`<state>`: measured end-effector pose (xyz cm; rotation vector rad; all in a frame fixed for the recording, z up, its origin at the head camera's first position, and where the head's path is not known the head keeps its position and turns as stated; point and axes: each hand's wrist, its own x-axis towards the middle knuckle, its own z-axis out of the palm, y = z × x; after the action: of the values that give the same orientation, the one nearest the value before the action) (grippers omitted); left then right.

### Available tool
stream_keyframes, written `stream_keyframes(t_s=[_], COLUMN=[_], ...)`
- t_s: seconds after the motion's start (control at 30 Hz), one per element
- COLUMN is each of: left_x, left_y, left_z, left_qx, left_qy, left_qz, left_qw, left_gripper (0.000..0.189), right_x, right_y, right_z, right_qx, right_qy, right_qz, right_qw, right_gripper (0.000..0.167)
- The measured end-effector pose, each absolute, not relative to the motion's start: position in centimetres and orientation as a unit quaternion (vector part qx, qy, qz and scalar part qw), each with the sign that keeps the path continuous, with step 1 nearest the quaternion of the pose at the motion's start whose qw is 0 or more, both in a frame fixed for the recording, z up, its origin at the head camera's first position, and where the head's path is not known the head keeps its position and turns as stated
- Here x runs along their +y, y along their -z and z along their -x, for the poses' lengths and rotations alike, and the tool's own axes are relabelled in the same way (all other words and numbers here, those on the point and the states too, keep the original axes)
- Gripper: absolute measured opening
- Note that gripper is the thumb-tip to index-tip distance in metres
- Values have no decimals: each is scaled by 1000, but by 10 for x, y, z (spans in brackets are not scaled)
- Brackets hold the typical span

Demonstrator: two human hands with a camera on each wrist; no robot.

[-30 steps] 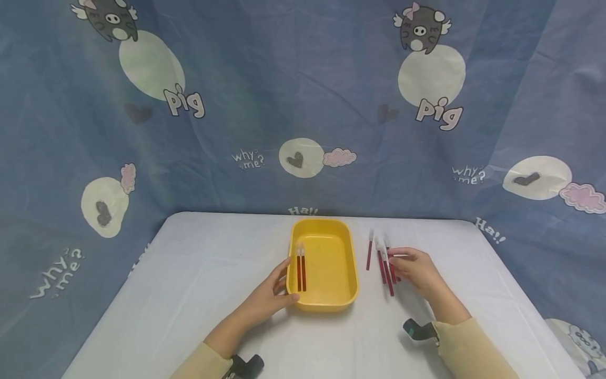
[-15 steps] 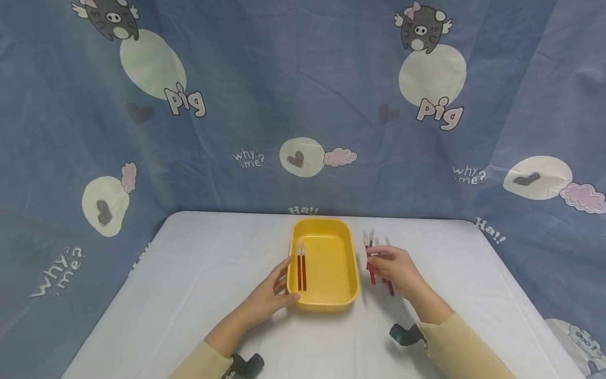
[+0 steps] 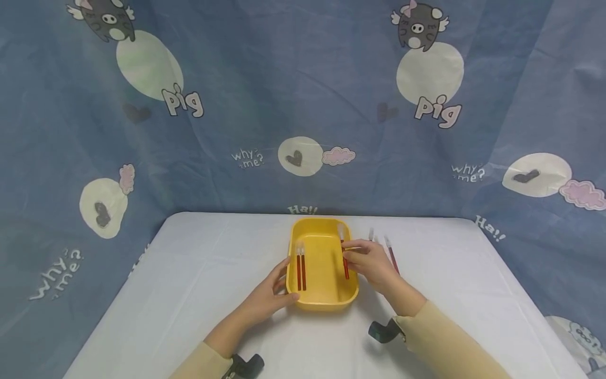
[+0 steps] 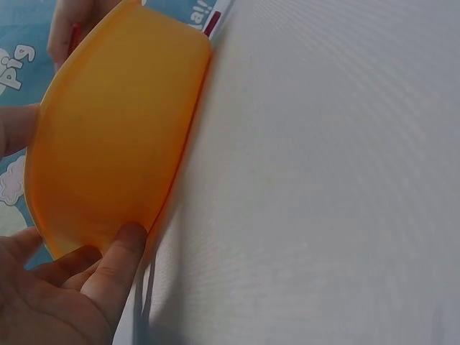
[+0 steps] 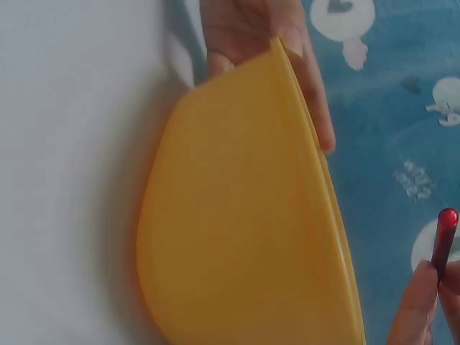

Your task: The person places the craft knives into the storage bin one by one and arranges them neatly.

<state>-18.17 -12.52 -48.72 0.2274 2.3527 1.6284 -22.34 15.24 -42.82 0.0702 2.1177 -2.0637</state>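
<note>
Right hand (image 3: 376, 265) has moved left over the white table (image 3: 213, 250), blue cloth (image 3: 265, 95) behind.

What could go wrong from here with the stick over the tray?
The right hand pinches the red stick above the yellow tray's right side, so it might drop crooked, unlike the two parallel sticks inside. The left hand grips the tray's left side; a tug could roll those two. Loose sticks lie right beside the right hand, which might knock them.
</note>
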Motion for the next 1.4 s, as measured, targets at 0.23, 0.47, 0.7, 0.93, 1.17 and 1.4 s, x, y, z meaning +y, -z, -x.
stream_keyframes(t_s=[0.23,0.47,0.7,0.93,1.17,1.4], left_x=[-128,-129,-128,-127,-127,-128], left_y=[489,489,489,490,489,491], left_z=[181,180,180,182,182,183], left_qx=[807,805,804,805,802,802], left_qy=[-570,-573,-572,-567,-573,-573], left_qz=[-79,-81,-85,-97,-95,-94], left_qw=[135,135,138,143,143,142], left_gripper=[97,96,95,97,97,97], right_x=[124,106,95,91,87,81], right_y=[429,435,439,445,453,460], right_z=[226,230,231,234,239,243], right_qx=[727,721,718,716,725,734], right_qy=[680,687,689,689,679,666], right_qz=[-36,-32,-31,-32,-39,-49], right_qw=[88,89,95,102,110,125], right_gripper=[29,28,29,29,27,25])
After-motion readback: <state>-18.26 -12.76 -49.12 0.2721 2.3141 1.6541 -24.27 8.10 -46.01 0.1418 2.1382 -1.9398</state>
